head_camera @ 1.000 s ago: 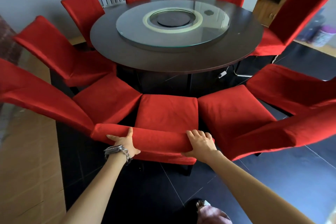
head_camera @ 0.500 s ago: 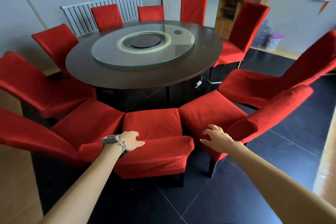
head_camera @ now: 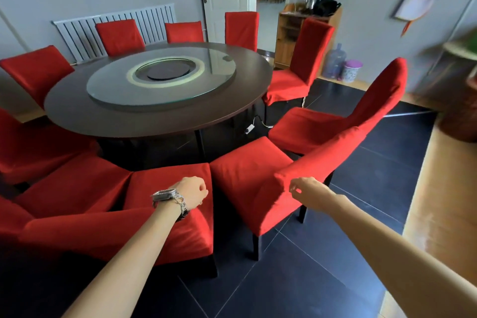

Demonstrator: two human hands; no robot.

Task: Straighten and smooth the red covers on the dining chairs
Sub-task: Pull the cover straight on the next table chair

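Both hands have left the top edge of the red fabric cover on the dining chair nearest the camera [head_camera: 103, 230], at the near side of the round dark wooden table with the glass turntable [head_camera: 77, 116], and have swung to the right. The right hand [head_camera: 307, 190] has led and is now at the near top corner of the red fabric cover on the next chair [head_camera: 322, 157], one place round the table to the right. Its thumb and forefinger are drawn together right at that corner, but I cannot tell whether cloth is caught between them. The left hand [head_camera: 192, 192], wearing a silver metal wristwatch [head_camera: 167, 195], trails above the first chair with its fingers loosely curled around nothing. The first cover looks finished. The second backrest, angled away from the table, is probably next, and it will likely want both hands along its top edge.
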